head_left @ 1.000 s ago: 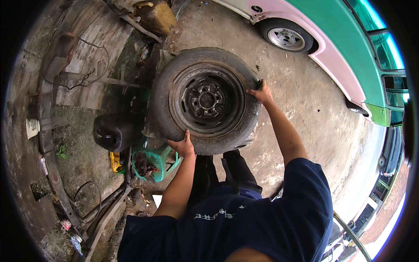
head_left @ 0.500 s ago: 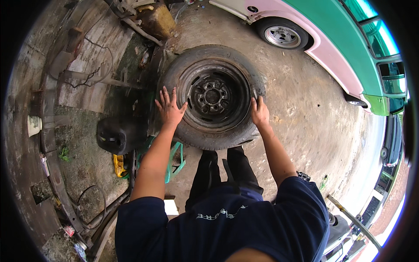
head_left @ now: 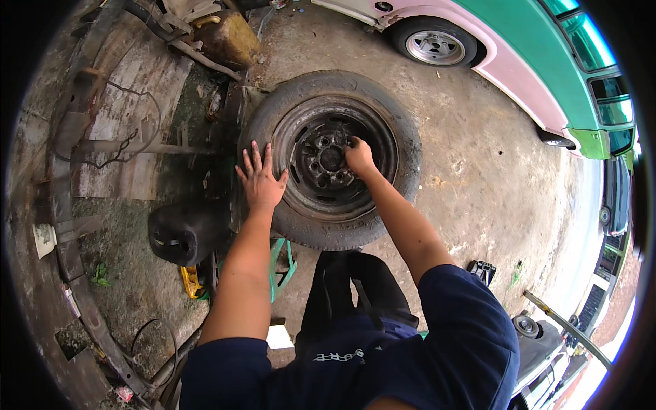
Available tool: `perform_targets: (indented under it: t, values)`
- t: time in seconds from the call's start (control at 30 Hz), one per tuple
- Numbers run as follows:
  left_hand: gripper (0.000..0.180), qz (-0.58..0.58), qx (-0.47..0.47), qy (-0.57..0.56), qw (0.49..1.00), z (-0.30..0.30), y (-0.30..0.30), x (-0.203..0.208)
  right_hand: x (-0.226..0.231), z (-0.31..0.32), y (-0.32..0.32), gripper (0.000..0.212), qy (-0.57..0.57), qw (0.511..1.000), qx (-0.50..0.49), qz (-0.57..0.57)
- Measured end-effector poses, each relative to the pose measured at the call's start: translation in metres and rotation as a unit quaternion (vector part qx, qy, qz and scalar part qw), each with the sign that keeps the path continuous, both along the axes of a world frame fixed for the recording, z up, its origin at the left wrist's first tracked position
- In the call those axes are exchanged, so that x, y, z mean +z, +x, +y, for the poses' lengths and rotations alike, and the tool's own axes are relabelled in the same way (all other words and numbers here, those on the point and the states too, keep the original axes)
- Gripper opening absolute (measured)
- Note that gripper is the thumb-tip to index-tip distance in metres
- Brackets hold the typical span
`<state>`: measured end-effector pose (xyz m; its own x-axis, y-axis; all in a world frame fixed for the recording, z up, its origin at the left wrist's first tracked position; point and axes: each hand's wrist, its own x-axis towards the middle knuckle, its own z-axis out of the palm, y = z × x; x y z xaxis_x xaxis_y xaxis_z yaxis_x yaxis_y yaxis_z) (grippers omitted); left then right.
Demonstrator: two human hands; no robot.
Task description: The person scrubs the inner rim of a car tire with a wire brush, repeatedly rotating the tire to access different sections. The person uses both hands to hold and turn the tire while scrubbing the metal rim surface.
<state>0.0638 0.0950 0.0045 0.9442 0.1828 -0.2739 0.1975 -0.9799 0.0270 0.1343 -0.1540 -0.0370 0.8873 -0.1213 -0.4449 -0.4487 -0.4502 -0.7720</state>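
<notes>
A worn black tyre (head_left: pixel 404 160) on a dark steel wheel rim (head_left: pixel 335 208) lies face up in front of my legs. My left hand (head_left: pixel 263 186) rests open on its left side, fingers spread over the sidewall and rim edge. Over the right part of the rim's hub (head_left: pixel 332 158), with its ring of holes, reaches my right hand (head_left: pixel 359 157). Its fingers are curled together by the holes; what they hold, if anything, I cannot make out. Whatever supports the wheel is mostly hidden beneath it.
A pink and green bus (head_left: pixel 526 75) stands at the far right. Left of the tyre are a black plastic tank (head_left: pixel 181 236), a green plastic stool (head_left: pixel 283 270) and a rusty metal frame (head_left: pixel 65 232). A dirty yellow jerrycan (head_left: pixel 231 41) sits at the far left.
My right hand has moved left from the tyre's right edge to the hub. My left hand stays spread on the left side, shifted slightly. The view has shifted a little.
</notes>
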Motion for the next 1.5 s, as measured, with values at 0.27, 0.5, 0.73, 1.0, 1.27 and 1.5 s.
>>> perform_targets:
  t: [0.27, 0.5, 0.73, 1.0, 1.27, 1.5]
  values:
    - [0.076, -0.01, 0.01, 0.002, 1.0, 0.004, 0.002, -0.015, -0.054, 0.047, 0.009, 0.044, -0.029, 0.998, 0.009, -0.061]
    - [0.075, -0.015, 0.011, 0.009, 1.0, 0.004, 0.003, -0.017, -0.058, 0.064, 0.004, 0.038, -0.012, 0.993, 0.111, -0.037]
    - [0.074, -0.017, 0.017, 0.001, 1.0, 0.004, 0.002, -0.017, -0.058, 0.037, 0.009, 0.037, 0.038, 0.992, -0.077, -0.088]
    - [0.072, -0.018, 0.019, -0.002, 1.0, 0.005, 0.003, -0.016, -0.05, 0.046, 0.013, 0.037, 0.01, 0.994, 0.013, -0.111]
    - [0.072, -0.025, 0.015, -0.003, 1.0, 0.006, 0.001, -0.017, -0.051, 0.075, 0.0, 0.038, 0.041, 0.995, -0.033, -0.09]
    - [0.072, -0.015, 0.014, 0.005, 1.0, 0.005, 0.002, -0.017, -0.046, 0.05, 0.007, 0.037, 0.036, 0.99, -0.029, -0.131]
